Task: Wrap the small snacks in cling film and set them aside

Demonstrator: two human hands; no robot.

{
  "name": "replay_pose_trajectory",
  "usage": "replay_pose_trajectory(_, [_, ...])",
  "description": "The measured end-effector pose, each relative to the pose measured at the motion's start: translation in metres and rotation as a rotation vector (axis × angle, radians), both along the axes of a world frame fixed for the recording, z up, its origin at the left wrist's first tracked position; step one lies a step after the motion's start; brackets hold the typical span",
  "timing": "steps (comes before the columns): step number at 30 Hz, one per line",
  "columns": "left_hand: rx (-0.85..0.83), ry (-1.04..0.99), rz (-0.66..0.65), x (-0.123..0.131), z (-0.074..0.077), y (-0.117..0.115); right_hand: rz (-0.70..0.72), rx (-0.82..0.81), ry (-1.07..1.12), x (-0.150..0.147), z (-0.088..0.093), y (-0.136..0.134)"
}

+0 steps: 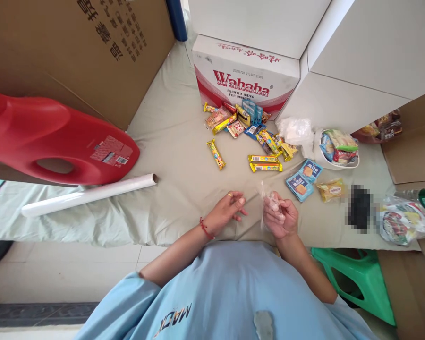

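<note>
My right hand [283, 218] is closed around a crumpled clear plastic bag [263, 200], whose thin film stands up beside the fingers. My left hand [227, 210] hovers just left of it over the cloth, fingers loosely bent and apart, holding nothing I can see. Beyond the hands lie a single yellow snack stick [216, 154] and a pair of yellow-wrapped sticks [265, 163] side by side. Blue square snack packets [301, 184] and a yellow packet [330, 190] rest to the right of my right hand. A mixed heap of wrapped snacks [235, 123] touches the Wahaha box.
The Wahaha carton [246, 75] stands at the back against white cabinets [361, 47]. On the right are a white container [340, 163] of snacks and a crumpled white bag [295, 131]. A red jug [56, 141], white roll [92, 193] and large cardboard box [92, 61] occupy the left.
</note>
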State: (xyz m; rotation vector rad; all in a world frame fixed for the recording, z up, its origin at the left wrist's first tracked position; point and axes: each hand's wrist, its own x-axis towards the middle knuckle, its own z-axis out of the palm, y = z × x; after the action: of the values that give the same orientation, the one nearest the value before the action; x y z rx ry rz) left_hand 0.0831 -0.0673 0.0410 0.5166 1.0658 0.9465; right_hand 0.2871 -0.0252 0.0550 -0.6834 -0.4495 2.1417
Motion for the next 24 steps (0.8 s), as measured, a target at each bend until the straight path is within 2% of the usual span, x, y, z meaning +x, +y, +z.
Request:
replay_pose_trajectory(4, [-0.004, -0.115, -0.05, 0.02, -0.002, 0.017, 0.085, -0.006, 0.124, -0.001, -0.003, -0.006])
replay_pose_trajectory(8, [0.02, -0.09, 0.015, 0.02, -0.003, 0.027, 0.09, -0.011, 0.216, 0.002, -0.004, -0.008])
replay_pose_trajectory(13, [0.019, 0.038, 0.115, -0.01, -0.003, 0.019, -0.086, -0.006, 0.211, 0.021, -0.006, 0.004])
replay_pose_trajectory(16, [0.071, 0.172, 0.235, -0.032, -0.002, 0.01, -0.159, -0.017, 0.124, 0.035, -0.009, 0.013])
replay_pose_trajectory(21, [0.066, 0.137, 0.442, -0.064, 0.002, -0.002, -0.206, 0.036, -0.005, 0.048, -0.011, 0.021])
replay_pose_trajectory(24, [0.017, 0.172, 0.437, -0.084, 0.004, -0.007, -0.194, 0.008, -0.093, 0.047, -0.01, 0.025])
